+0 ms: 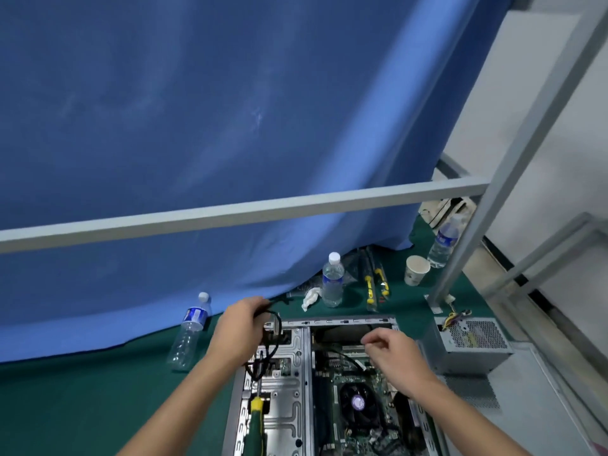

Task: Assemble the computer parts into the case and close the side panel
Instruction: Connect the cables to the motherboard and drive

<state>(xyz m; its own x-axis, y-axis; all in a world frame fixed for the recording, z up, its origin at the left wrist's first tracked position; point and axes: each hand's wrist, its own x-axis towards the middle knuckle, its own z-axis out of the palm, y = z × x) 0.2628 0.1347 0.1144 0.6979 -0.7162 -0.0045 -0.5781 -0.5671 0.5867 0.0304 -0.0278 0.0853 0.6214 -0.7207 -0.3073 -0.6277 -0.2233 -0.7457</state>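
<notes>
The open computer case (329, 383) lies flat on the green table (98, 406), motherboard (355, 399) and fan (358, 403) exposed. My left hand (240, 327) grips a bundle of black cables (266, 353) above the drive bay. My right hand (394, 357) hovers over the board, fingers loosely curled, thumb and forefinger close together; whether they pinch anything I cannot tell. A power supply (470, 343) sits just right of the case.

open case (329, 390) on the table (98, 390); power supply (470, 343) just right of it; screwdriver (256, 419) lying in its left bay; three bottles (333, 281) and a cup (416, 269) behind, before the curtain (197, 126).
</notes>
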